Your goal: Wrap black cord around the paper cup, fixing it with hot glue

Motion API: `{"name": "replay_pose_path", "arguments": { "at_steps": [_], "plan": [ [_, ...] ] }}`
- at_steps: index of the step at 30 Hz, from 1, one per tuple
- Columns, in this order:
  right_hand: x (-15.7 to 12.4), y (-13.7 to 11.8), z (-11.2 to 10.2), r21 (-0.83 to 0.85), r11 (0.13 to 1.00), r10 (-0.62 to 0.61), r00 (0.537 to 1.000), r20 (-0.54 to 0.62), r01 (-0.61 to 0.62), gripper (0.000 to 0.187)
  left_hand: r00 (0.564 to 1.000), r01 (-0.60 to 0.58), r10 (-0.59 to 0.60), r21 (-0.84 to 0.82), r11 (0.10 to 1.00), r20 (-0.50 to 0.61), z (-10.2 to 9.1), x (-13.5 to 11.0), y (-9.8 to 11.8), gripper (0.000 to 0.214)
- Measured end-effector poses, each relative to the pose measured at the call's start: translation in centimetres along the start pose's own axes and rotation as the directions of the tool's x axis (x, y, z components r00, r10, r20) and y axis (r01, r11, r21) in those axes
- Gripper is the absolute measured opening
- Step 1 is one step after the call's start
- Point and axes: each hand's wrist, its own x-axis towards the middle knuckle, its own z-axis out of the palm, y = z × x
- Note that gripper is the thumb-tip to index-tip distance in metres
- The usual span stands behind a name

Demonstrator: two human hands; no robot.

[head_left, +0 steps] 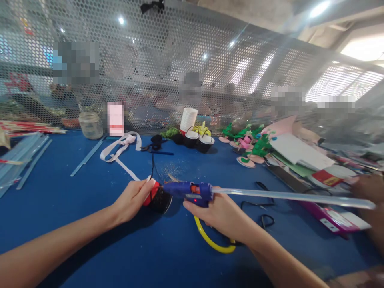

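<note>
My left hand (133, 198) is closed on a small red and black cup (162, 200), which lies tilted on its side above the blue table. A black cord (153, 160) runs up from the cup. My right hand (222, 214) grips a blue hot glue gun (186, 190), its nozzle at the red part of the cup. Whether the tip touches the cup, I cannot tell. A long clear glue stick (294, 195) sticks out of the gun's back end. Under my right hand a yellow tube (210, 242) curves over the table.
Two black and white cups (192, 139) stand behind, near stacked white paper cups (189, 119). Green craft plants (259, 146), papers (300, 152) and a purple packet (333, 220) lie right. Glue sticks (25, 154), white ribbon (120, 150) and a jar (90, 126) are left. A mesh panel (150, 60) rises behind.
</note>
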Motion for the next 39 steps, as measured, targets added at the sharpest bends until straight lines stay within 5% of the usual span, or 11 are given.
{"name": "replay_pose_path", "arguments": {
  "at_steps": [17,28,39],
  "plan": [
    [0.0,0.3,-0.1,0.026,1.0,-0.007,1.0,0.012,0.007,0.014,1.0,-0.018,0.017,0.026,1.0,0.014,0.0,-0.1,-0.1,0.037],
    [-0.6,0.4,0.7,0.011,0.988,-0.153,0.988,0.006,0.153,0.015,0.999,0.02,-0.021,-0.021,1.0,-0.027,0.2,-0.1,0.3,0.038],
    [-0.4,1.0,0.8,-0.02,0.996,-0.086,0.996,0.003,0.086,0.019,0.999,-0.03,0.031,0.033,0.999,-0.009,0.1,-0.1,0.1,0.038]
  ]
}}
